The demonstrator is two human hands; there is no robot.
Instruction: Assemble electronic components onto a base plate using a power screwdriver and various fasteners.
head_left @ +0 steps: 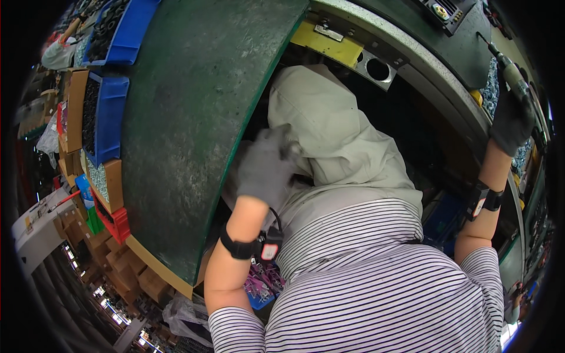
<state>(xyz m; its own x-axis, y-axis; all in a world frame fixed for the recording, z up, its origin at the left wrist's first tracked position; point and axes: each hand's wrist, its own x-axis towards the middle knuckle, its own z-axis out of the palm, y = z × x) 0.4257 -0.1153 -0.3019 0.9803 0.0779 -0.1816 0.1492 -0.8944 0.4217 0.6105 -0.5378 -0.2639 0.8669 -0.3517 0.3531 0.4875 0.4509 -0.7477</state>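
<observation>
Out at the far right my right hand (512,122), in a dark grey glove, is closed round the lower end of an electric screwdriver (515,81). The screwdriver's thin bit points up and to the left, toward the right bench. My left hand (266,166), in a grey glove, is over my lap beside the edge of the green worktable (176,123). Motion blurs its fingers, so I cannot make out whether it holds anything. Just beyond it are my light grey trousers (329,117). A black metal part with a brass-coloured fitting (441,12) lies at the top right.
Blue bins (112,120) of black parts line the worktable's left side, with a red bin (118,223) nearer. The conveyor's metal rail (406,44) curves past on the right. Small pink-purple parts (262,282) fill a blue bin below my left arm. Cardboard boxes (150,282) stand at lower left.
</observation>
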